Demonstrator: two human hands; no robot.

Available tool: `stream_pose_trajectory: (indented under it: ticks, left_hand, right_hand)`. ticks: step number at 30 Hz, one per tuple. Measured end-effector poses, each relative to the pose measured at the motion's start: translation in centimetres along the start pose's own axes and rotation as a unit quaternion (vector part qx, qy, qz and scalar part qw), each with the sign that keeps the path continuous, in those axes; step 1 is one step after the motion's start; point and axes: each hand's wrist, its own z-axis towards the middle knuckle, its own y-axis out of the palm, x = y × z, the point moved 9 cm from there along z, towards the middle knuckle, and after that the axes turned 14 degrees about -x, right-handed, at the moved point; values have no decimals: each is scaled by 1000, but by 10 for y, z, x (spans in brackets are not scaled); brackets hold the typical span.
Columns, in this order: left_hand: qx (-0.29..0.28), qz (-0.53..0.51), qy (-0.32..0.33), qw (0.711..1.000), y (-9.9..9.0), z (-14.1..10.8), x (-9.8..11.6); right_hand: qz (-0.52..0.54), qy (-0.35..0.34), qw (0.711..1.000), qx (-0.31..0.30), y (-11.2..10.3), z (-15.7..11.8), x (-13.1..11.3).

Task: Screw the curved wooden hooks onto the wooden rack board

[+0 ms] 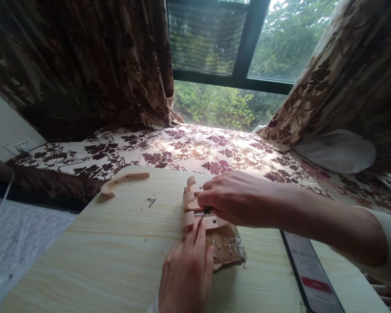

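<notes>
The right hand [230, 198], at frame center, pinches a dark-handled tool [207, 210]; its shaft slants lower-left to the left hand [187, 271], whose grip state cannot be determined. The nearest wooden hook [215, 222] lies just below the tool handle, long axis left-to-right across the wrapped block [224, 245], left fingertips closer. Right fingers conceal most of the handle; the tip is indistinct.
</notes>
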Motion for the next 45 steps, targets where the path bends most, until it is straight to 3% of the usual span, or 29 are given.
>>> stream_pose_trajectory:
  ticks: [4, 11, 16, 21, 27, 35, 42, 45]
  left_hand:
    - [1, 6, -3, 1000, 2, -2, 0]
    - [14, 15, 6, 1000, 2, -3, 0]
    - [6, 9, 3, 1000, 4, -3, -1]
    - [17, 10, 4, 1000, 2, -3, -1]
    - [28, 17, 13, 999, -1, -2, 0]
    - [-15, 7, -5, 1000, 4, -1, -1]
    - [-2, 12, 4, 1000, 2, -2, 0]
    - [-8, 11, 2, 1000, 2, -1, -1]
  right_hand:
    - [-15, -6, 1000, 1, 0, 2, -2]
    - [0, 96, 995, -7, -5, 0, 10]
    - [-24, 79, 995, -62, -3, 4, 7]
    - [-73, 22, 996, -44, -1, 11, -2]
    - [-56, 98, 986, -121, 2, 11, 4]
    - [-83, 6, 994, -72, -12, 18, -11]
    - [-61, 81, 990, -96, -9, 18, 0]
    - [-61, 76, 991, -93, -12, 16, -2]
